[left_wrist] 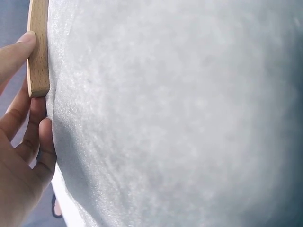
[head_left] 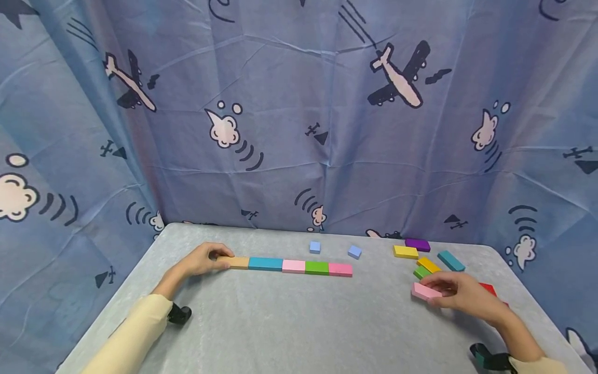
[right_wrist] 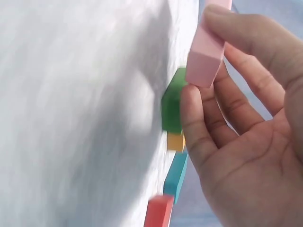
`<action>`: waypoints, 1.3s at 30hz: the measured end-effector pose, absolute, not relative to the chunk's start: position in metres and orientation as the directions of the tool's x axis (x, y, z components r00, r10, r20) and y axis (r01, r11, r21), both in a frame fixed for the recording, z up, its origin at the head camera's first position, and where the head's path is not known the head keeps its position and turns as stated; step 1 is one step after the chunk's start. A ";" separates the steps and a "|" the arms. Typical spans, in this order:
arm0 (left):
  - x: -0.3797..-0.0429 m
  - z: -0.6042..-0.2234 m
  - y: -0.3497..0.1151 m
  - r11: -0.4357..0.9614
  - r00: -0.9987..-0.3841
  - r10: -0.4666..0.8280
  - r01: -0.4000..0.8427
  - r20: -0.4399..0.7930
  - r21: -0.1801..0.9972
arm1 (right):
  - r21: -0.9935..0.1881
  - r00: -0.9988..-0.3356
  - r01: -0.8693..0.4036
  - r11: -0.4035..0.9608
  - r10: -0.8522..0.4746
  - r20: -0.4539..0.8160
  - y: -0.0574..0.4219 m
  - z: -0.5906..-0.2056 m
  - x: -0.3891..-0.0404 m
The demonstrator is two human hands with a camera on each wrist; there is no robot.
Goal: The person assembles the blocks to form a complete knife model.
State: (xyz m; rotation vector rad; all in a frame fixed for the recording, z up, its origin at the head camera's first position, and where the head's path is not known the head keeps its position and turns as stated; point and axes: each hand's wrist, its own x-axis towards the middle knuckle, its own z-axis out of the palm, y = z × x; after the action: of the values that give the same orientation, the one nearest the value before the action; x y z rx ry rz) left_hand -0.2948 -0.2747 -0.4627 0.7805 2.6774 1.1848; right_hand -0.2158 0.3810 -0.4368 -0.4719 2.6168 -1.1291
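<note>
On the table, my left hand (head_left: pixel 205 259) grips the left end of a wood-coloured block (head_left: pixel 240 263), its thumb on the near side in the left wrist view. That block begins a straight row, followed rightward by a blue block (head_left: pixel 265 264), a light pink block (head_left: pixel 293 266), a green block (head_left: pixel 316 268) and a darker pink block (head_left: pixel 340 269). Over at the right, my right hand (head_left: pixel 467 297) pinches another light pink block (head_left: pixel 424 291) between thumb and fingers. A second green block (right_wrist: pixel 173 101) lies just beyond it, partly covered by the hand.
Two small light blue blocks (head_left: pixel 315 248) (head_left: pixel 354 252) lie behind the row. Around the right hand are yellow (head_left: pixel 405 252), purple (head_left: pixel 417 244), orange (head_left: pixel 428 265), teal (head_left: pixel 451 261) and red (head_left: pixel 488 288) blocks. A patterned curtain (head_left: pixel 289 130) hangs behind the table.
</note>
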 end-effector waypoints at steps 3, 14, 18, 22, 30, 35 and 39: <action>-0.295 -0.462 -0.275 0.561 -0.863 0.495 0.408 0.102 0.720 | -0.756 -0.919 -0.197 0.625 -0.386 -0.080 0.371 -0.438 -0.219; -0.295 -0.463 -0.276 0.553 -0.856 0.506 0.418 0.108 0.721 | -0.778 -0.903 -0.280 0.563 -0.429 0.014 0.334 -0.440 -0.230; -0.294 -0.462 -0.276 0.554 -0.856 0.505 0.421 0.112 0.718 | -0.779 -0.892 -0.299 0.552 -0.452 0.022 0.315 -0.438 -0.236; -0.294 -0.462 -0.275 0.565 -0.861 0.497 0.415 0.106 0.714 | -0.788 -0.866 -0.342 0.512 -0.498 0.052 0.294 -0.436 -0.243; -0.295 -0.462 -0.273 0.556 -0.863 0.496 0.403 0.099 0.727 | -0.799 -0.805 -0.414 0.436 -0.586 0.098 0.249 -0.435 -0.261; -0.294 -0.462 -0.272 0.562 -0.864 0.493 0.402 0.097 0.723 | -0.783 -0.796 -0.437 0.442 -0.596 0.107 0.220 -0.437 -0.268; -0.293 -0.461 -0.271 0.548 -0.859 0.500 0.413 0.111 0.728 | -0.779 -0.770 -0.479 0.406 -0.620 0.150 0.199 -0.442 -0.272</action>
State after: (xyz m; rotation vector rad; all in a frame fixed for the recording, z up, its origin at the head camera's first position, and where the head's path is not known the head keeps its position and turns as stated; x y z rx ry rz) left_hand -0.2931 -0.2715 -0.4611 0.7896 2.6659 1.2088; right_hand -0.2723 0.1992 -0.4420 -0.9839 2.4937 -1.2989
